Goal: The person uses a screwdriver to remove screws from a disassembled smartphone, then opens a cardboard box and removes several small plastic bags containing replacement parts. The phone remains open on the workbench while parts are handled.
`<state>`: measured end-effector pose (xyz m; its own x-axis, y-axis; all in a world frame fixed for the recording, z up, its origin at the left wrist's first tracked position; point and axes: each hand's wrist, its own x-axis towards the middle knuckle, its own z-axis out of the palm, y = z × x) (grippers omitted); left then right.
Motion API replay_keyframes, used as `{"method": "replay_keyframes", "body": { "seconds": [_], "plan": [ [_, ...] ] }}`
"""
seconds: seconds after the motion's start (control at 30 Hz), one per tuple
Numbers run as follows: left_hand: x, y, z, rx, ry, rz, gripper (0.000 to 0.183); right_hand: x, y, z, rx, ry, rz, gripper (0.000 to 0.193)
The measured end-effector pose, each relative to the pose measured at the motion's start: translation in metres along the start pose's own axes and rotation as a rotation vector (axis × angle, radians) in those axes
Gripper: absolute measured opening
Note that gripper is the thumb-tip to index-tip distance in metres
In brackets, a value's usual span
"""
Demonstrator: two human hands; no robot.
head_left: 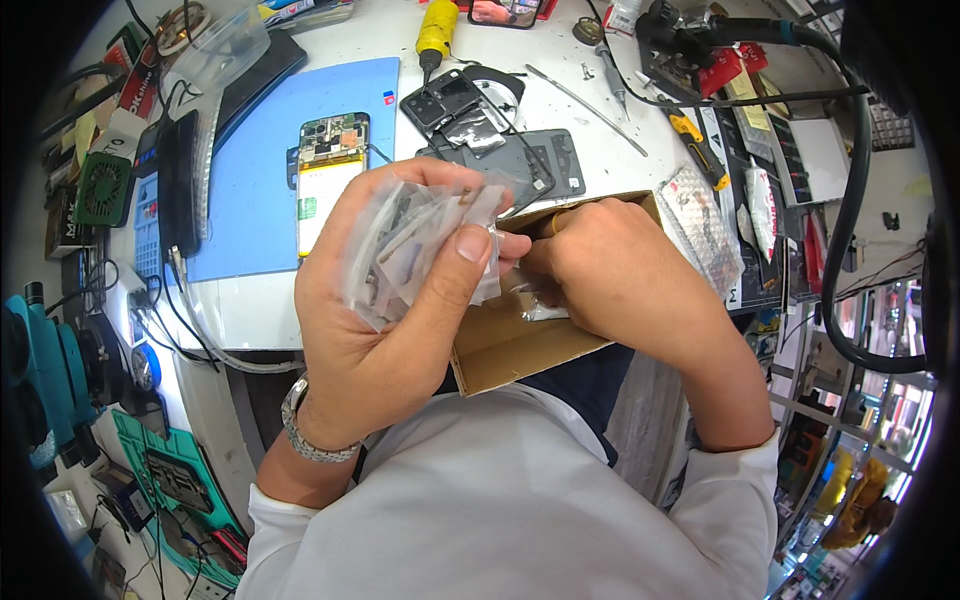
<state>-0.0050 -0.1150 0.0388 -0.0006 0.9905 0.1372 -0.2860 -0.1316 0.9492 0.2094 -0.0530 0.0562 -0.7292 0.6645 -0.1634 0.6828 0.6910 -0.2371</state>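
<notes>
Several small clear plastic bags [405, 245] with thin dark and pale parts inside are bunched in my left hand [375, 300]. The thumb presses them against the fingers, above the left side of an open cardboard box [500, 365]. My right hand [605, 255] reaches down into this box with its fingers curled, and the fingertips are hidden. Whatever they pinch cannot be made out. Just below those fingers, another clear plastic bag [543, 308] lies in the box. The box sits at the table's front edge, close against my body.
Left of the box, an opened phone [333, 180] lies on a blue mat [250, 200]. Beyond the box are phone back covers [555, 160], a yellow bottle [437, 30] and a metal rod [590, 110]. A yellow utility knife [700, 150] and bubble wrap [700, 225] lie at the right.
</notes>
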Motion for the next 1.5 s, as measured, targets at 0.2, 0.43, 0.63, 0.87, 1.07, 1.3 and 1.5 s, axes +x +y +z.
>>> {"method": "replay_keyframes", "body": {
  "seconds": [0.2, 0.43, 0.63, 0.87, 1.07, 1.3, 1.5],
  "plan": [
    [0.000, 0.003, 0.000, 0.026, 0.007, 0.001, 0.031, -0.010, 0.004, -0.024, 0.266, 0.070, -0.003, 0.017],
    [0.000, 0.013, 0.001, 0.224, -0.124, 0.071, 0.032, -0.017, -0.014, -0.049, 0.792, 0.442, 0.087, 0.015],
    [0.001, 0.000, -0.003, 0.332, -0.152, 0.185, 0.032, -0.015, -0.016, -0.054, 0.708, 0.395, 0.104, 0.012],
    [-0.001, -0.004, 0.005, 0.106, -0.055, 0.054, 0.033, -0.018, 0.000, -0.036, 0.088, 0.011, 0.152, 0.012],
    [0.001, -0.005, 0.005, 0.075, -0.068, 0.052, 0.033, -0.014, 0.002, -0.018, -0.017, -0.036, 0.110, 0.014],
    [0.000, -0.004, 0.008, 0.024, -0.021, 0.028, 0.031, -0.019, 0.005, -0.033, 0.229, 0.079, 0.130, 0.029],
    [-0.001, -0.002, 0.006, 0.031, -0.034, -0.030, 0.034, -0.032, 0.008, -0.036, 0.667, 0.307, 0.278, 0.018]
  ]
}}
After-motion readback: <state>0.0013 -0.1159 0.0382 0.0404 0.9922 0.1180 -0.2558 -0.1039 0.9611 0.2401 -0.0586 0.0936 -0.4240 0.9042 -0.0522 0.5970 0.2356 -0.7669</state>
